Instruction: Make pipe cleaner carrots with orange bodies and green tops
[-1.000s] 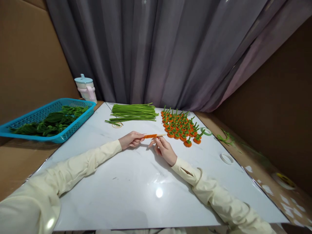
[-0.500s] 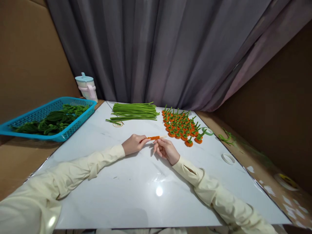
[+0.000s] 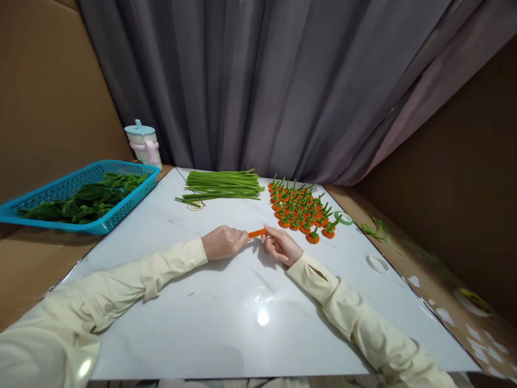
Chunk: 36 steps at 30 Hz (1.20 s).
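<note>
An orange coiled pipe cleaner (image 3: 257,233) stretches between my two hands above the white tabletop. My left hand (image 3: 225,242) is closed in a fist round its left end. With thumb and fingertips, my right hand (image 3: 284,248) pinches the right end, its other fingers curled. The thin stick inside the coil is hidden now. Beyond my right hand stand several small orange pumpkins (image 3: 305,227) with green stems, made of fuzzy pipe cleaner. A bundle of green pipe cleaners (image 3: 224,184) lies behind my hands.
A blue basket (image 3: 105,225) of green fuzzy leaves stands at left, with a lidded cup (image 3: 144,146) behind it. On the right are a green tape roll (image 3: 344,217), a white tape roll (image 3: 377,263) and green scraps (image 3: 375,229). A grey curtain (image 3: 250,86) hangs behind the table (image 3: 169,328).
My left hand has closed further into a fist around the coil's end. My right hand has moved slightly right and down; the pale stick tip beyond it no longer shows.
</note>
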Tool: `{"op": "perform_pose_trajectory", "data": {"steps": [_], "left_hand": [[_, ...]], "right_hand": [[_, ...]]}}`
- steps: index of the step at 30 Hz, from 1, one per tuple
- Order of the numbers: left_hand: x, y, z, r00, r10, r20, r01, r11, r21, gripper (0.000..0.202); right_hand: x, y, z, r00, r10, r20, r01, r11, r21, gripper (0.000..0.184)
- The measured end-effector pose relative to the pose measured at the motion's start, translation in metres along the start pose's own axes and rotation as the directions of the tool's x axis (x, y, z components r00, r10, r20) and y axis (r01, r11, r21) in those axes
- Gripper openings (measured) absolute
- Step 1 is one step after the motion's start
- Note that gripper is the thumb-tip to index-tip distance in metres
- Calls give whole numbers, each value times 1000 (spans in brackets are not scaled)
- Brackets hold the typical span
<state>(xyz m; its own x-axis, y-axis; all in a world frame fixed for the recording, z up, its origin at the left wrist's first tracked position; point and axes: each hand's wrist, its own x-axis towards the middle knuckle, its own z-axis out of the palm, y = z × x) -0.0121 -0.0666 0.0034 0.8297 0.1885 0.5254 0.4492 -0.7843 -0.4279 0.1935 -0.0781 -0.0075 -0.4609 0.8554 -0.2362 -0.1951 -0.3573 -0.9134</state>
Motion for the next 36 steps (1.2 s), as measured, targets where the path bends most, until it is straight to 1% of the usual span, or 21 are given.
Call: {"op": "perform_pose_trajectory", "data": {"steps": [3, 6, 9, 14, 17, 19, 22, 25, 28, 31, 32, 34, 36], "left_hand": [[0, 0, 0, 997, 76, -31, -72, 992, 101, 31], [-1, 1, 2, 991, 121, -54, -112, 983, 143, 28], [-4, 2, 6, 992, 115, -59, -107, 986, 129, 29], [-11, 0, 16, 988, 101, -115, -90, 991, 102, 25], [-14, -1, 19, 988, 89, -123, -77, 991, 106, 26], [-14, -1, 20, 989, 82, -121, -69, 991, 112, 26], [-14, 1, 20, 989, 79, -121, -68, 993, 96, 26], [-13, 1, 20, 991, 59, -119, -55, 998, 36, 27], [-13, 1, 20, 993, 2, -117, -2, 1000, -2, 30], [-13, 2, 20, 994, -78, -80, 72, 995, -72, 34], [-13, 3, 20, 992, -108, -62, 101, 988, -114, 34], [-14, 5, 20, 984, -174, -30, 163, 964, -212, 35], [-14, 7, 20, 970, -242, -6, 229, 925, -302, 37]], "right_hand": [[2, 2, -2, 999, 37, 31, -38, 999, 19, 38], [3, 0, -5, 993, 97, 70, -99, 995, 31, 39], [3, -4, -7, 981, 159, 111, -164, 986, 33, 42], [5, -8, -11, 948, 267, 175, -275, 961, 20, 46], [6, -8, -14, 935, 301, 188, -310, 950, 20, 47], [6, -7, -15, 934, 305, 185, -315, 949, 28, 47], [5, -6, -15, 945, 285, 161, -296, 954, 49, 45], [4, -4, -12, 961, 250, 121, -260, 963, 67, 45], [4, -4, -7, 972, 224, 76, -229, 971, 67, 47], [1, -6, -3, 973, 227, 48, -229, 972, 48, 49], [0, -8, -2, 972, 232, 31, -232, 972, 20, 49], [-6, -11, -1, 970, 239, -35, -241, 967, -87, 50], [-13, -15, -1, 974, 188, -125, -214, 946, -245, 50]]}}
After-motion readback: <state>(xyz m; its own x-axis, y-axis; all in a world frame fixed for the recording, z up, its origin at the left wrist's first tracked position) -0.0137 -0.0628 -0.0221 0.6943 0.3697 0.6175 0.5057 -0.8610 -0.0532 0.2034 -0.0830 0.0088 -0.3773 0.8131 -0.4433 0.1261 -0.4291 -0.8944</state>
